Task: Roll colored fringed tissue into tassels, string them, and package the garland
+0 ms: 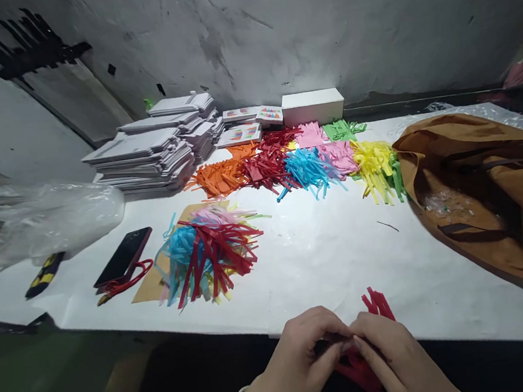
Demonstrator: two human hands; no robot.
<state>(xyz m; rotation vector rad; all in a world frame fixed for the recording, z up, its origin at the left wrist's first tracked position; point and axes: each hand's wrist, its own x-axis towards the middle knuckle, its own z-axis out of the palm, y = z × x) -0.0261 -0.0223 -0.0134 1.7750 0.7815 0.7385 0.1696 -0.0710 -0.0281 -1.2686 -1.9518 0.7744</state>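
At the table's front edge my left hand and my right hand meet, fingertips pinched together on a red paper tassel. Its fringed strips stick out above my right hand and hang down between the two hands. The exact spot under the fingertips is hidden. Ahead and to the left lies a loose pile of fringed tassels, with a red tassel on top and a blue tassel beside it, over a tan sheet.
Behind lie orange, blue and yellow fringed bundles. Stacked white cards and a white box stand by the wall. A brown bag gapes at right. Left are a phone, a cutter and plastic wrap.
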